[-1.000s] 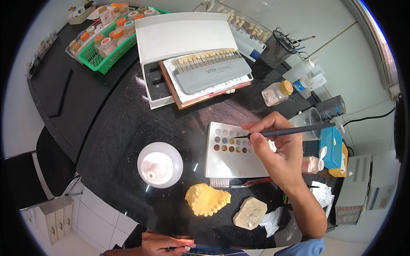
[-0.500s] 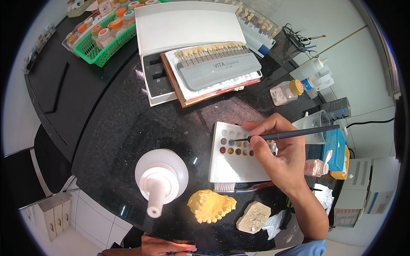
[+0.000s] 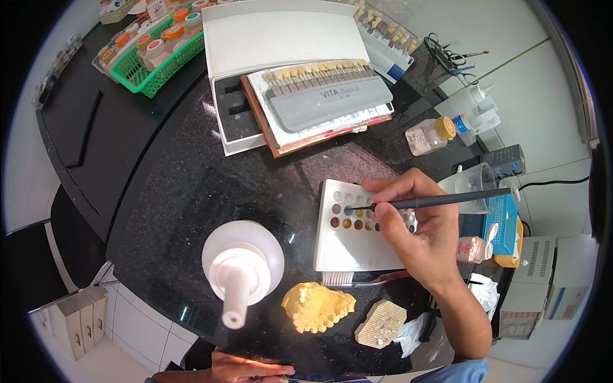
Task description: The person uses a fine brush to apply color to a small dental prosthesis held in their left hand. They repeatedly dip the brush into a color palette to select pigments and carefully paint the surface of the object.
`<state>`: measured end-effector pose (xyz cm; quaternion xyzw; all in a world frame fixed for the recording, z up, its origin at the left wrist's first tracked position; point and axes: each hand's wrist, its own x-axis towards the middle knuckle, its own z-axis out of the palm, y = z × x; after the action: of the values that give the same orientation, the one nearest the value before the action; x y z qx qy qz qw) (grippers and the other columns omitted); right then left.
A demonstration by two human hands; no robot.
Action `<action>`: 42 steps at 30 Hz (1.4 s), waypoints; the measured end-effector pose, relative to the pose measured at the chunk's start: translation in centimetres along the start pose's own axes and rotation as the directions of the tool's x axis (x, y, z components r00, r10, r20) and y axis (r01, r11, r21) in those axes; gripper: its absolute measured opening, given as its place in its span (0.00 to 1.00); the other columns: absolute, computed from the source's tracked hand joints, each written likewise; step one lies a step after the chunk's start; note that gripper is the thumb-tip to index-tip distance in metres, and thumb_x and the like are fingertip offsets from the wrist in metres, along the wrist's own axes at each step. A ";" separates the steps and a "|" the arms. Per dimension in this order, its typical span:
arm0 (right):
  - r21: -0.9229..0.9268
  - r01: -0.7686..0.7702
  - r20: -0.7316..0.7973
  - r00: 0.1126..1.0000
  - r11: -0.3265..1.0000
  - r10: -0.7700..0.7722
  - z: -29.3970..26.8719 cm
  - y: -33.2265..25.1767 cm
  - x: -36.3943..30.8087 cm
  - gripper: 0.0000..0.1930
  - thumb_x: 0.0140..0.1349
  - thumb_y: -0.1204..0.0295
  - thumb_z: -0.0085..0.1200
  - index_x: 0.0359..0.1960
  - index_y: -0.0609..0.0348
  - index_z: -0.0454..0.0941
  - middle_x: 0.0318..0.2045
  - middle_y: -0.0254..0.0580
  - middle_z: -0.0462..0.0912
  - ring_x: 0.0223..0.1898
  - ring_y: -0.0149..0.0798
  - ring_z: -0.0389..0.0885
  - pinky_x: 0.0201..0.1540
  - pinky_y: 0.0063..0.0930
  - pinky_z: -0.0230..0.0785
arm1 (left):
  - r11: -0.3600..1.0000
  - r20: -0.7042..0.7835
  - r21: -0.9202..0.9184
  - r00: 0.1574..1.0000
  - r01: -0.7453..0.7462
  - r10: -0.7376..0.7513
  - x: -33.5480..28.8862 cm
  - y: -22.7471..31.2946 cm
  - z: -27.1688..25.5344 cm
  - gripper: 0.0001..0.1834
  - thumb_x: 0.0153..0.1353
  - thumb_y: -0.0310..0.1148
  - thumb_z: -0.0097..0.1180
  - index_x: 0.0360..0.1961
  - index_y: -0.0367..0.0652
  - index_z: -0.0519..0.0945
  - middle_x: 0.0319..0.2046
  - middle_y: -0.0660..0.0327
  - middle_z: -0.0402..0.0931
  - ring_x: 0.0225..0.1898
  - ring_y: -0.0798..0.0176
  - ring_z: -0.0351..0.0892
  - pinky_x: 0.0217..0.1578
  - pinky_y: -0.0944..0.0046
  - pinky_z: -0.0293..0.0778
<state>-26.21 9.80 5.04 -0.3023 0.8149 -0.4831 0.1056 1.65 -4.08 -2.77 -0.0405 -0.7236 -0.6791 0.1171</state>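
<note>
My right hand (image 3: 418, 233) grips a slim dark-handled brush (image 3: 440, 199) between thumb and fingers. The brush's fine tip is at a blue well of the white palette (image 3: 357, 252), which has rows of small wells with brown, amber, grey and blue colours. At the bottom edge, beside the table's near side, my left hand (image 3: 246, 367) has its fingers pressed together; the frame cuts it off, and what it pinches cannot be made out. Just past the palette's near edge lies a toothbrush (image 3: 338, 279). Closer to me are a yellow dental cast (image 3: 317, 307) and a ridged beige block (image 3: 380, 323).
A white pump bottle (image 3: 242, 265) stands left of the cast. Behind the palette, a tooth shade guide (image 3: 332, 102) lies on a book in an open white box (image 3: 281, 32). Jars, a clear cup (image 3: 472, 182) and a blue basket (image 3: 503, 223) line the right side.
The view has shifted very slightly. My right hand keeps the brush tip at the blue well, and my left hand stays at the bottom edge.
</note>
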 end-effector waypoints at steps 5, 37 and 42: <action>0.038 -0.021 -0.008 1.000 0.999 0.022 -0.2 -0.3 0.0 0.03 0.53 0.78 0.57 0.27 0.66 0.76 0.25 0.41 0.81 0.42 0.40 0.85 0.43 0.30 0.73 | 0.999 0.022 0.039 0.999 -0.024 0.023 0.1 0.0 -0.2 0.08 0.52 0.22 0.67 0.34 0.32 0.85 0.31 0.55 0.86 0.28 0.62 0.86 0.31 0.68 0.82; -0.246 -0.060 0.192 0.975 0.967 0.109 -1.1 -2.3 3.1 0.06 0.49 0.73 0.55 0.25 0.64 0.77 0.19 0.40 0.80 0.18 0.28 0.75 0.21 0.22 0.64 | 1.000 0.037 0.018 0.999 0.012 -0.013 0.2 0.1 -0.4 0.08 0.52 0.25 0.68 0.34 0.36 0.86 0.31 0.58 0.86 0.30 0.64 0.86 0.30 0.68 0.82; -0.268 -0.066 0.200 0.972 0.961 0.122 -1.0 -2.4 3.2 0.06 0.49 0.73 0.56 0.25 0.64 0.77 0.18 0.40 0.80 0.17 0.28 0.75 0.21 0.22 0.63 | 1.000 0.023 -0.014 1.000 0.010 -0.010 0.1 -0.1 -0.3 0.08 0.53 0.25 0.68 0.34 0.34 0.85 0.31 0.57 0.86 0.29 0.63 0.86 0.30 0.68 0.83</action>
<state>-28.25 7.82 8.03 -0.3247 0.8683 -0.3314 0.1754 1.59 -4.35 -2.82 -0.0452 -0.7203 -0.6842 0.1053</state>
